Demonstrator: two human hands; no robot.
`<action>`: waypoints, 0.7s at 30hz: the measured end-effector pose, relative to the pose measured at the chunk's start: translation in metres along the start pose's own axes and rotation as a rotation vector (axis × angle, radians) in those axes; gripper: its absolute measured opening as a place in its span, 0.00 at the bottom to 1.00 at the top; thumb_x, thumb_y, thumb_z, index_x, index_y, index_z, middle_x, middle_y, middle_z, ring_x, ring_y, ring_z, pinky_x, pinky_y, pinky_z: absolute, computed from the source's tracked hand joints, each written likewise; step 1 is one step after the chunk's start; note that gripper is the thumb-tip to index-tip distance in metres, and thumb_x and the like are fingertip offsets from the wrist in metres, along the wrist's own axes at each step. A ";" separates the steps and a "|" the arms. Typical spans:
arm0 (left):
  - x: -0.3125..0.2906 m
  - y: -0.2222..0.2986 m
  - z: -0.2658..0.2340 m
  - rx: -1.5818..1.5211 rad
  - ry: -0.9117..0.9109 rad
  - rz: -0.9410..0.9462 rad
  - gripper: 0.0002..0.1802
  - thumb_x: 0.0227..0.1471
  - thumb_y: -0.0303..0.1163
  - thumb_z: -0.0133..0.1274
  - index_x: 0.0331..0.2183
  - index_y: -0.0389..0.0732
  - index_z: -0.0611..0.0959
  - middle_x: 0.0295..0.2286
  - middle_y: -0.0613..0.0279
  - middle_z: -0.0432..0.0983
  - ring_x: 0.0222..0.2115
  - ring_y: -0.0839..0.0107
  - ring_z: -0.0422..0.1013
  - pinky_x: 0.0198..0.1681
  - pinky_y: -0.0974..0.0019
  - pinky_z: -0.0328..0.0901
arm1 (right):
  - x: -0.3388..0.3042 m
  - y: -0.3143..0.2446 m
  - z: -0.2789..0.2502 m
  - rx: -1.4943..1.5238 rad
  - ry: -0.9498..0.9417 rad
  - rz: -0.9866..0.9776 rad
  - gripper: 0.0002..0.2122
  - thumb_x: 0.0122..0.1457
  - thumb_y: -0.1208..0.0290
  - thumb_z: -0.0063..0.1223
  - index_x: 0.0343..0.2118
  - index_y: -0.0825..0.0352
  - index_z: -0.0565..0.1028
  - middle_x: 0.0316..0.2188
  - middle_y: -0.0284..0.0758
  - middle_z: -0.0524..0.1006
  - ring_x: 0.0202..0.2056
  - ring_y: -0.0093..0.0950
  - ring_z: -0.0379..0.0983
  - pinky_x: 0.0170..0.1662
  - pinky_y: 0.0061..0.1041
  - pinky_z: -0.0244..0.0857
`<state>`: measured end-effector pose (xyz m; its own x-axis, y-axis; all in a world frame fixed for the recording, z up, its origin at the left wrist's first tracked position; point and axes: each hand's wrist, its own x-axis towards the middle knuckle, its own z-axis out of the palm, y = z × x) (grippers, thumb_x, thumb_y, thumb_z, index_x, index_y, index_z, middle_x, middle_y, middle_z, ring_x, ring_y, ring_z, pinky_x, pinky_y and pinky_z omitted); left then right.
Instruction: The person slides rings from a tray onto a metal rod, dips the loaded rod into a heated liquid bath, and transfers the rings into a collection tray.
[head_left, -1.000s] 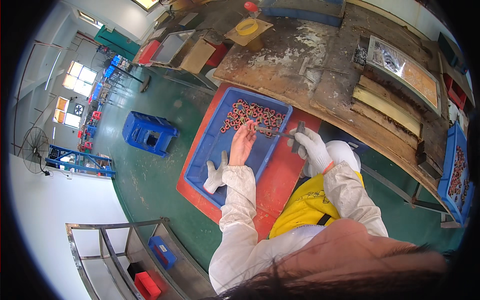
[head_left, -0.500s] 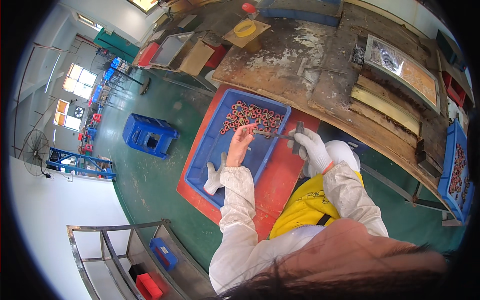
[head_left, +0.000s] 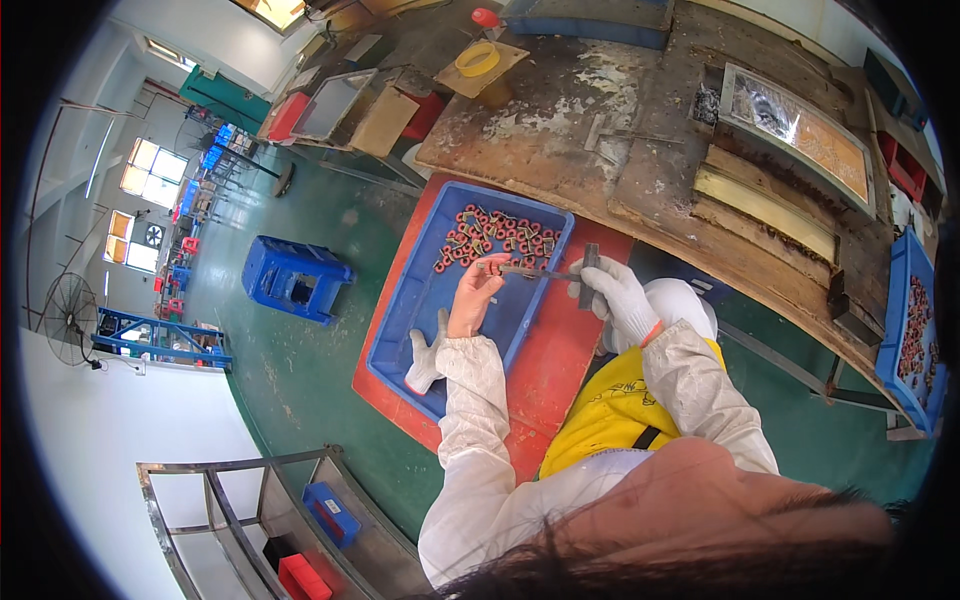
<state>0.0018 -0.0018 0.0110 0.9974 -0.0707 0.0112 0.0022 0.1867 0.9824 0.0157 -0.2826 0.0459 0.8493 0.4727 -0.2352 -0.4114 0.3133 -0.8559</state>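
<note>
My left hand (head_left: 474, 296) is bare and closed above a blue tray (head_left: 400, 330), its fingertips pinching a small piece at the end of a thin dark bar. What exactly they pinch is too small to tell. In a white glove, my right hand (head_left: 620, 298) grips a dark T-shaped tool (head_left: 590, 272), whose thin shaft runs left toward my left fingertips. Many small red-ringed metal parts (head_left: 490, 236) lie heaped at the tray's far end. Beside my left wrist, an off-white glove (head_left: 427, 352) rests in the near part of the tray.
The tray stands on a red board (head_left: 580, 330). Beyond it runs a stained wooden workbench (head_left: 560, 130) with a yellow ring (head_left: 477, 59) on it. A blue plastic stool (head_left: 298, 278) is left on the green floor. Another blue tray (head_left: 915, 340) of parts sits far right; a metal rack (head_left: 235, 510) stands near left.
The whole view has shifted slightly. Both hands keep nearly the same pose, the tool still between them.
</note>
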 end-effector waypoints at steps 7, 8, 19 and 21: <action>0.005 0.009 0.011 -0.018 0.008 -0.002 0.23 0.47 0.33 0.58 0.45 0.39 0.73 0.46 0.62 0.68 0.43 0.77 0.64 0.44 0.73 0.60 | -0.003 -0.009 0.000 0.003 0.034 0.008 0.13 0.58 0.66 0.43 0.41 0.68 0.71 0.26 0.32 0.75 0.13 0.12 0.59 0.16 0.11 0.52; 0.004 0.012 0.014 -0.056 0.020 -0.007 0.22 0.46 0.31 0.58 0.45 0.37 0.73 0.45 0.64 0.69 0.42 0.78 0.64 0.44 0.74 0.60 | -0.005 -0.010 0.000 0.009 0.033 0.010 0.12 0.58 0.66 0.44 0.40 0.68 0.71 0.25 0.32 0.75 0.13 0.12 0.59 0.16 0.11 0.52; 0.000 -0.003 -0.001 -0.008 0.044 0.020 0.19 0.47 0.32 0.58 0.43 0.39 0.74 0.41 0.63 0.70 0.38 0.79 0.65 0.43 0.73 0.61 | -0.003 0.000 -0.004 0.059 -0.009 -0.030 0.13 0.57 0.66 0.46 0.40 0.68 0.72 0.25 0.33 0.76 0.12 0.12 0.58 0.14 0.12 0.50; 0.000 0.002 0.004 -0.010 0.046 0.006 0.19 0.47 0.31 0.58 0.42 0.39 0.74 0.41 0.63 0.71 0.38 0.79 0.65 0.43 0.73 0.62 | -0.004 -0.002 -0.003 0.055 0.008 -0.024 0.13 0.57 0.66 0.46 0.40 0.68 0.72 0.25 0.33 0.76 0.12 0.12 0.58 0.14 0.12 0.50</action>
<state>0.0017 -0.0053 0.0132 0.9997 -0.0243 0.0082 -0.0033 0.1972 0.9803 0.0147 -0.2877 0.0473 0.8615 0.4582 -0.2185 -0.4081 0.3690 -0.8350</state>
